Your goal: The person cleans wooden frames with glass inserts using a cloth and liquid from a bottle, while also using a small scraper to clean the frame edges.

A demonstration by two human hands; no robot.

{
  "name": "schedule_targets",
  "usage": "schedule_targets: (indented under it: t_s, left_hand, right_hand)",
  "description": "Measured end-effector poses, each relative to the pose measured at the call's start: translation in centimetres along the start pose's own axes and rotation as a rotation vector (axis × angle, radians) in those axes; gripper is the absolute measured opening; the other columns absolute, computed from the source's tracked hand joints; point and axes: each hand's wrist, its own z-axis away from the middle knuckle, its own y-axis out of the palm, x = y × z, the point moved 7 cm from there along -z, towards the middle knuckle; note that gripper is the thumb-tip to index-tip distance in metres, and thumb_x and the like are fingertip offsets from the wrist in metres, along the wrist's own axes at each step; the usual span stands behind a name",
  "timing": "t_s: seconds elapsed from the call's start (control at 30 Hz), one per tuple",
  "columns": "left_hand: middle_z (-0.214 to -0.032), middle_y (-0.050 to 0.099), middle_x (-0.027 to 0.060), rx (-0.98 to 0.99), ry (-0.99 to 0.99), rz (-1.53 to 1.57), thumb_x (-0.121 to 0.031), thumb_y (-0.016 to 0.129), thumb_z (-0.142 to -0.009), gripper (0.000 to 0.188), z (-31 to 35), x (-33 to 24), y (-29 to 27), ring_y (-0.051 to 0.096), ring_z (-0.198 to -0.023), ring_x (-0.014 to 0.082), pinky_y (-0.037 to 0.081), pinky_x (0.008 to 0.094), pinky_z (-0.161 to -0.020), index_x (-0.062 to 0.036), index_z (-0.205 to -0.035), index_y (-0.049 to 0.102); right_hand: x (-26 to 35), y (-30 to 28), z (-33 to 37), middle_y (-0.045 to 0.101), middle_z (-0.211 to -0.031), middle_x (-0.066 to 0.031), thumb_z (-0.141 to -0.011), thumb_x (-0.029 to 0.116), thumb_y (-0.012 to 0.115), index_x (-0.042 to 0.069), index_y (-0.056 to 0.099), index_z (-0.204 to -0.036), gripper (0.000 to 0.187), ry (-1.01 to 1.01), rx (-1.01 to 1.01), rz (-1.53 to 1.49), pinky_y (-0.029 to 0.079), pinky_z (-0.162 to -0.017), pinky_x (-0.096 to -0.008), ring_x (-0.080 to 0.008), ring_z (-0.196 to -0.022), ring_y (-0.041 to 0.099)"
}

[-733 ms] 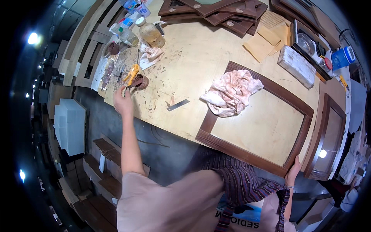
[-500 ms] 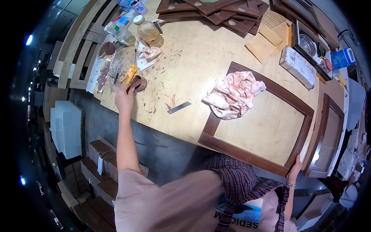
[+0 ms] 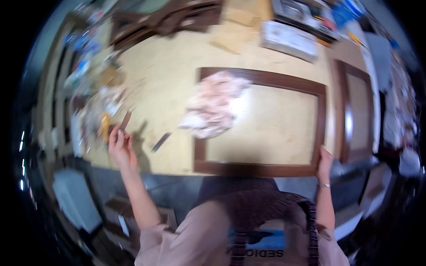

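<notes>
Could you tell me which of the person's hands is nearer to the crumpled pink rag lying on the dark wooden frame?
The left. The left hand is off to the left of the rag at the table edge; the right hand grips the frame's far lower right corner.

A framed panel (image 3: pixel 262 124) lies flat on the desk (image 3: pixel 173 80), toward its right and near edge. A crumpled rag (image 3: pixel 213 104) rests over the panel's left rail. Left of the rag lies a small flat blade (image 3: pixel 160 142). The left hand (image 3: pixel 120 148) is at the desk's left near edge, the right hand (image 3: pixel 325 162) at the panel's near right corner.
</notes>
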Motion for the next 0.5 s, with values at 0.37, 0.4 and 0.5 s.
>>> schedule_targets:
  t_s: [0.37,0.4,0.5]
  left_hand:
    - [-0.089,0.064,0.0082,0.815,-0.586,0.139,-0.014,0.057,-0.097,0.030,15.5,10.6,38.9,0.064,-0.074,0.0117,0.060,0.0282,-0.073,0.0060,-0.119,0.057]
    - [-0.087,0.065,0.0098,0.856,-0.632,0.150,-0.014,0.056,-0.098,0.026,16.8,11.8,41.1,0.065,-0.072,0.0136,0.061,0.0299,-0.071,0.0059,-0.115,0.059]
    - [-0.081,0.066,0.0091,0.891,-0.700,0.167,-0.019,0.056,-0.099,0.023,19.3,14.5,45.4,0.066,-0.067,0.0144,0.059,0.0282,-0.066,0.0019,-0.103,0.063]
  right_hand:
    - [0.1,0.7,0.1,0.033,-0.055,0.0003,-0.095,0.028,0.059,-0.004,0.046,-0.065,0.045,-0.012,0.016,0.221,0.030,-0.050,-0.0329,-0.0081,-0.057,0.033]
    - [-0.1,0.7,0.2,0.033,-0.055,-0.0007,-0.094,0.028,0.059,-0.004,0.047,-0.065,0.045,-0.008,0.012,0.198,0.031,-0.050,-0.0333,-0.0084,-0.056,0.034]
    - [0.5,0.9,0.5,0.033,-0.053,-0.0046,-0.093,0.030,0.060,-0.005,0.050,-0.066,0.045,-0.006,0.027,0.196,0.031,-0.049,-0.0343,-0.0093,-0.055,0.034]
